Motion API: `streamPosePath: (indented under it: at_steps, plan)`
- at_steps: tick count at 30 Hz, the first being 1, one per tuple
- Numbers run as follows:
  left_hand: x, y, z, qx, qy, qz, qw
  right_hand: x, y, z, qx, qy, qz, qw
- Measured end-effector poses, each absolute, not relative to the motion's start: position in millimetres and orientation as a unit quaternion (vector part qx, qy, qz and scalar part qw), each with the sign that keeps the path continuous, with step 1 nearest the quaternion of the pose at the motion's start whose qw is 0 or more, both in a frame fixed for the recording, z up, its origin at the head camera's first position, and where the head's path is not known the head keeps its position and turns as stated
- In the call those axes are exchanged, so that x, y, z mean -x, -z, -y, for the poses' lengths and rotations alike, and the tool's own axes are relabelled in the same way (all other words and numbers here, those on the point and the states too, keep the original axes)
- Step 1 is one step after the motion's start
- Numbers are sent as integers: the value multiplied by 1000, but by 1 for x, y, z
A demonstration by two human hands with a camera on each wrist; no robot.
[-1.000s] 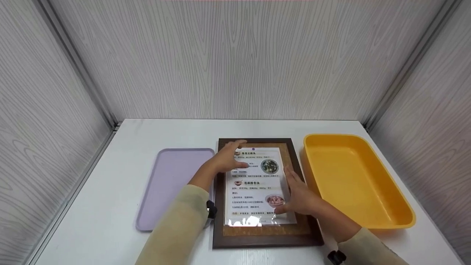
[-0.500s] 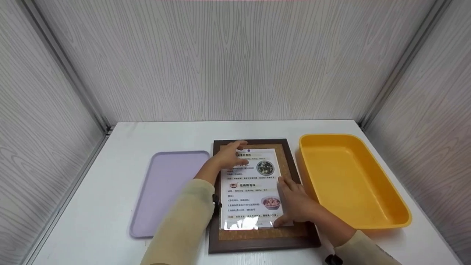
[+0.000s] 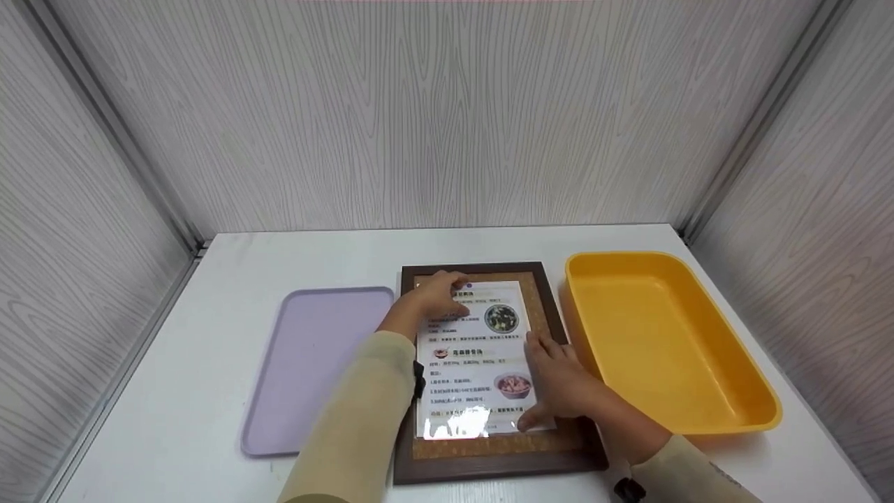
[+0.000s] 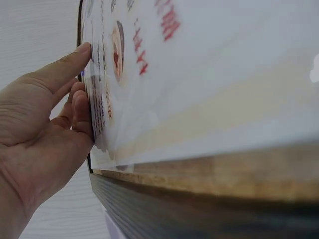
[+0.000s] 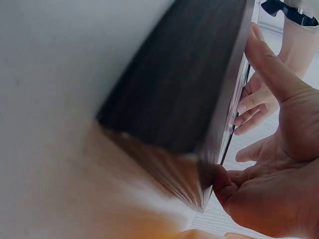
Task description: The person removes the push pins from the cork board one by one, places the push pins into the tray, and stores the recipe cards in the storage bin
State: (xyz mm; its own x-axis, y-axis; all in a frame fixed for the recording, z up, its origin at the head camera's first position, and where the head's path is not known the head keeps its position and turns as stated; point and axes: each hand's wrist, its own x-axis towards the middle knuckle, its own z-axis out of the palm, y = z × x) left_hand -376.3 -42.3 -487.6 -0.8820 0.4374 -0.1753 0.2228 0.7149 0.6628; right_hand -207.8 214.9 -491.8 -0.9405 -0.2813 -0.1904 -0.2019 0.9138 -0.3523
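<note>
I am resting my spread right hand (image 3: pixel 562 384) slightly lower along the right edge of the glossy sheet (image 3: pixel 464 381) than a second ago, my left hand (image 3: pixel 429 297) lying spread over its upper left, both apparently steadying it on the framed board (image 3: pixel 499 467).

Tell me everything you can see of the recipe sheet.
White, glossy, seemingly laminated, the recipe sheet carries Chinese text and two bowl pictures, with a purple dot near its top edge. It lies face up on the framed corkboard. The left hand touches and hides its upper left; the right hand overlaps its lower right edge.
</note>
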Motion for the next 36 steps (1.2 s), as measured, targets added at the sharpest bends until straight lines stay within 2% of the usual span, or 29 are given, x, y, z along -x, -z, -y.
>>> streamPosePath:
  at_steps: [14,28,36]
  plan:
    - [383,484,37,-179,-298,-922,168,208,491,-218,106,213,-964,117]
    - [388,482,32,-182,-275,-932,154,215,474,-225,149,237,-943,179]
    - [394,480,31,-196,-267,-931,150,218,475,-219,56,362,-915,167]
